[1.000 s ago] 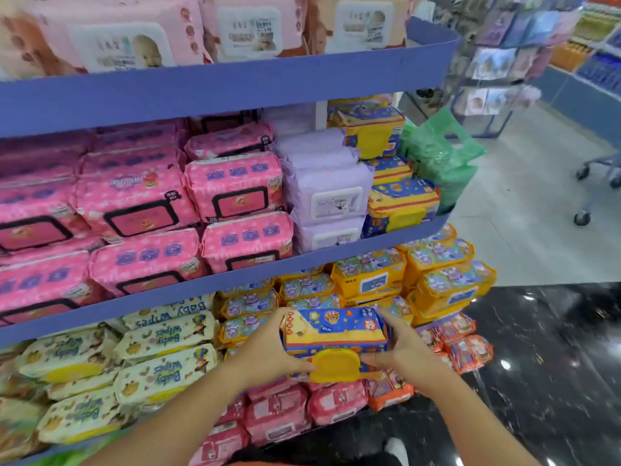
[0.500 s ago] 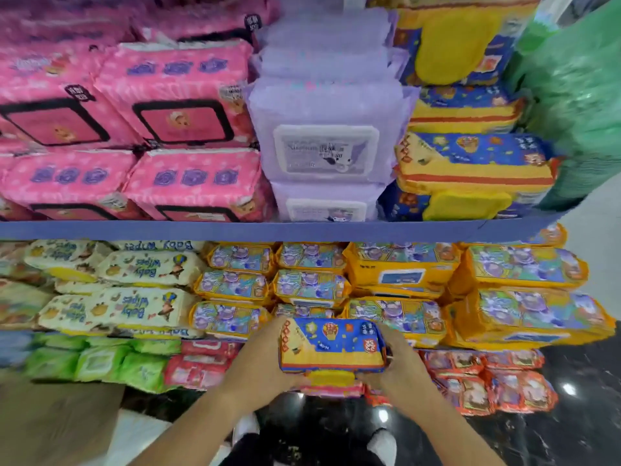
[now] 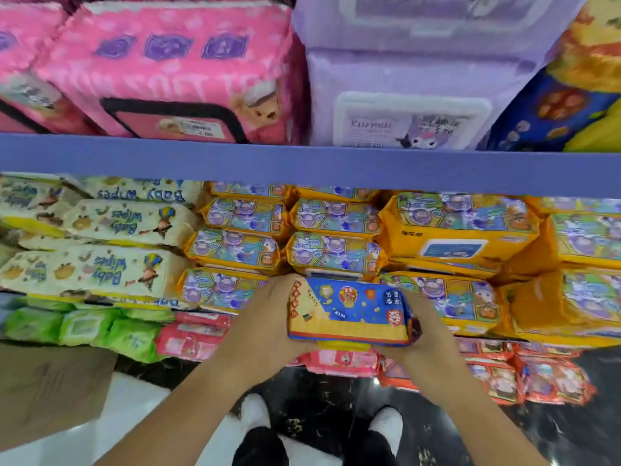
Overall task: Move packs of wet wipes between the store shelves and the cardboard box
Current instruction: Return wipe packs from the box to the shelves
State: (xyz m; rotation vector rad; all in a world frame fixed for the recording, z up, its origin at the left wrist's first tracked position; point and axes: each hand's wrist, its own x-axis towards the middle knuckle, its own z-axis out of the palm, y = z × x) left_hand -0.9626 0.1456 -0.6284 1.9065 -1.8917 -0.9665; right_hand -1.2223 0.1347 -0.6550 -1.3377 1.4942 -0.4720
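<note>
Clock centred on the held pack [image 3: 349, 311].
12 o'clock: passage is blocked by tightly stacked orange packs [image 3: 332, 253]; the blue shelf edge [image 3: 302, 169] is set above.
4 o'clock: red packs [image 3: 537, 378].
8 o'clock: cardboard box [image 3: 50, 391].
6 o'clock: open room is left over the floor [image 3: 319, 398].

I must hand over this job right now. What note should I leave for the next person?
Left hand and right hand: both grip one blue-and-yellow pack by its ends, in front of the yellow packs under the blue shelf edge.
Cardboard box: low at the person's left, inside not visible.
Done: one pack in hand.
Left: set it down; shelf or box, the picture does not tell.
</note>
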